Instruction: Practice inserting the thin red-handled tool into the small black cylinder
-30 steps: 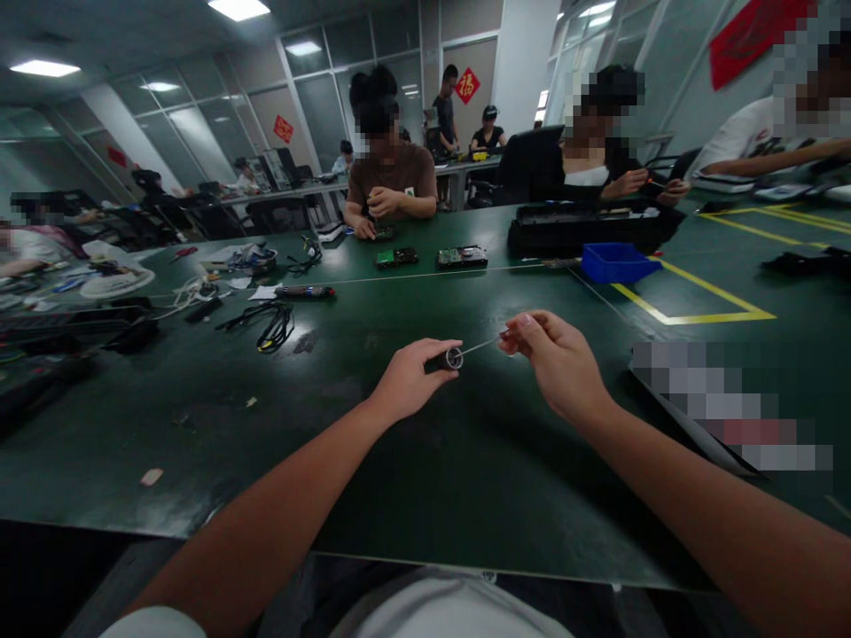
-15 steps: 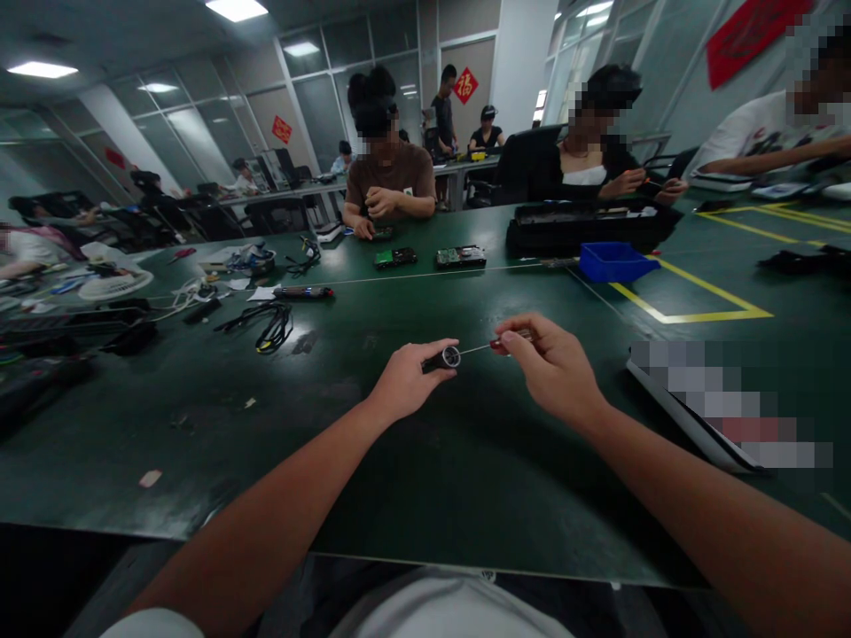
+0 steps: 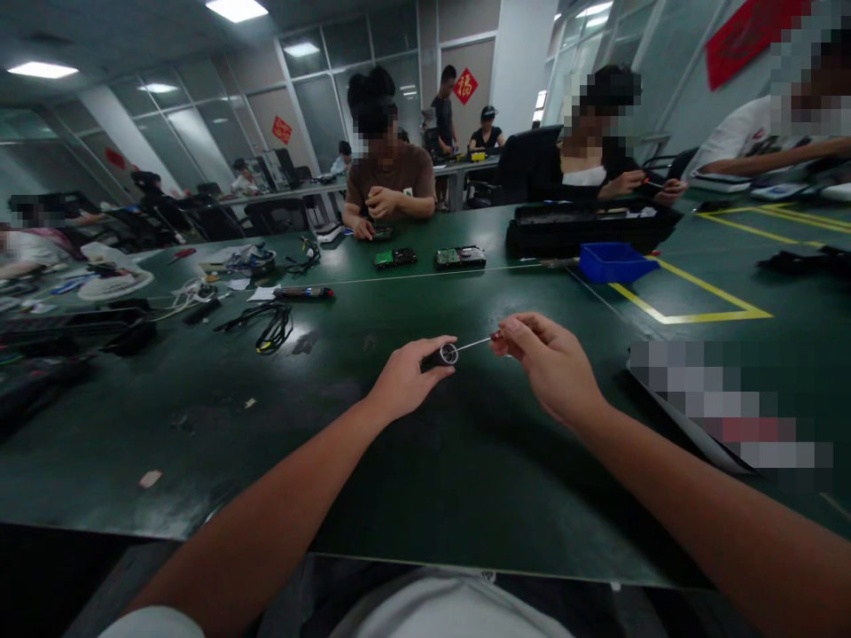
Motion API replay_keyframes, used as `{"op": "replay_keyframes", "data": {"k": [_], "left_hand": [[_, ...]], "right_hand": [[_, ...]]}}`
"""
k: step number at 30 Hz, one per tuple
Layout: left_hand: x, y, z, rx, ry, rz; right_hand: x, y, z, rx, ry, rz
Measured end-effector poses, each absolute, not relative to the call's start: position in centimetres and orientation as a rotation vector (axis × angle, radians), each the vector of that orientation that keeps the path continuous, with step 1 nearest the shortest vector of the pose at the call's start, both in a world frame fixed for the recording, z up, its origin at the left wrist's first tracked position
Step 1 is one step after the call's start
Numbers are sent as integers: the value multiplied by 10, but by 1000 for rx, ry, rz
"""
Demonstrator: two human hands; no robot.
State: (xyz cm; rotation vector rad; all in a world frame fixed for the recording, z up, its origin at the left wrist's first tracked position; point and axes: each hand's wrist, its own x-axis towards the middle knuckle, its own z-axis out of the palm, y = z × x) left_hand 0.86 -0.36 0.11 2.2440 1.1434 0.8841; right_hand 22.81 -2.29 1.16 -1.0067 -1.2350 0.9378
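My left hand [image 3: 404, 383] is closed around a short black cylinder [image 3: 435, 357], whose round, silver-rimmed open end faces right. Between the finger and thumb of my right hand [image 3: 549, 368] is a screwdriver [image 3: 475, 344] with a thin metal shaft and a reddish handle mostly covered by my fingers. The shaft's tip reaches the cylinder's open end; how deep it goes I cannot tell. Both hands are over the green table [image 3: 425, 478].
A blue bin [image 3: 615, 263] and a long black casing [image 3: 591, 232] stand at the back right. Circuit-board parts [image 3: 461, 257] lie mid-table, with black cables [image 3: 271, 326] to the left. A flat packet [image 3: 705, 408] is at right. Co-workers [image 3: 391, 177] sit opposite.
The screwdriver's handle end has risen slightly, so its shaft slopes more. My right fingers have shifted their grip a little. The cylinder has moved very slightly left and up.
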Motion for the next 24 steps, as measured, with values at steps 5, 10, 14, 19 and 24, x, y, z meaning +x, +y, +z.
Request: {"op": "replay_keyframes", "data": {"k": [5, 10, 14, 19, 24], "left_hand": [[9, -4, 5, 2409, 1030, 858], [10, -4, 4, 2446, 1018, 780], [10, -4, 3, 2395, 1075, 791], [10, -4, 3, 2385, 1105, 810], [10, -2, 0, 2378, 1141, 852]], "right_hand": [[233, -12, 9, -938, -1047, 1168], [236, -13, 5, -970, -1157, 935], [236, -17, 3, -1006, -1247, 816], [233, -24, 12, -1061, -1377, 690], [228, -32, 17, -1120, -1541, 624]]}}
